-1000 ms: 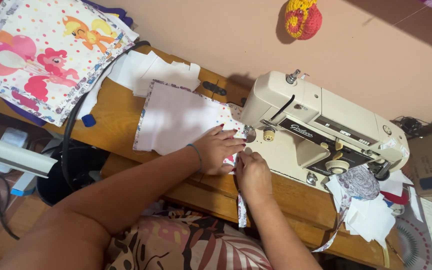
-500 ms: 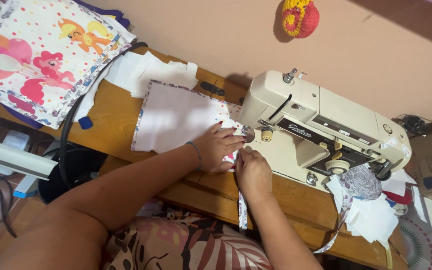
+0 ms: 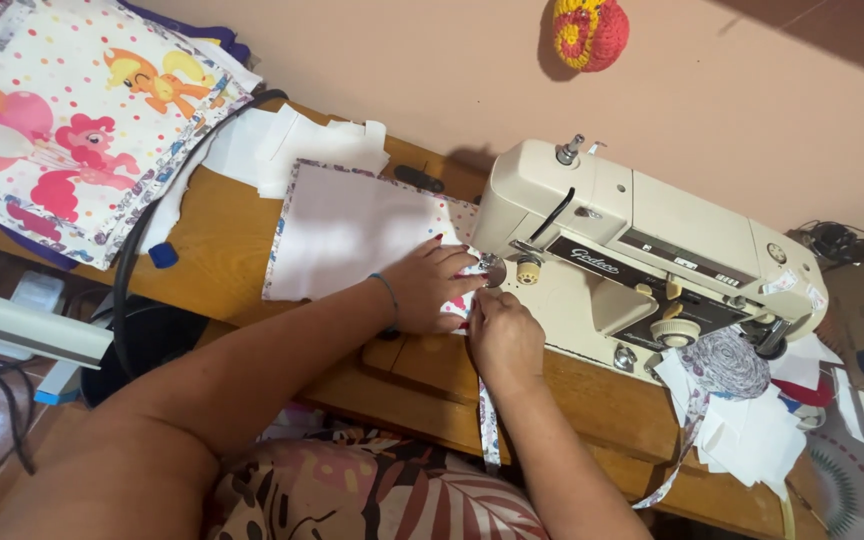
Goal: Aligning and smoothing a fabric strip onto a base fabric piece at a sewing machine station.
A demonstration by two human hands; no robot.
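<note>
- At the near edge of the picture, a leaf-patterned garment (image 3: 392,495) covers the person's lap, and both forearms reach up from there to the wooden desk (image 3: 222,265).
- The right hand (image 3: 504,335) rests close in front of the needle with its fingers drawn together on a patterned trim strip (image 3: 488,425), which hangs off the desk edge toward the lap.
- The left hand (image 3: 432,290) lies flat with fingers spread, pressing the white fabric panel (image 3: 352,230) just left of the needle; the two hands nearly touch.
- To do this step well, it seems best that the flat hand keep the panel smooth while the other feeds the trim straight along the edge, fingertips kept clear of the needle.
- The cream sewing machine (image 3: 652,250) stands on the desk just beyond the hands; its head hides the needle itself.
- A roll of trim (image 3: 727,362) and white scraps (image 3: 752,430) crowd the right end of the machine.
- Farther left lie a cartoon-pony cloth (image 3: 62,130), loose white pieces (image 3: 292,150) and a black cable (image 3: 132,260), any of which could snag the panel.
- On the pink wall hangs a red-and-yellow knitted ornament (image 3: 592,30).
</note>
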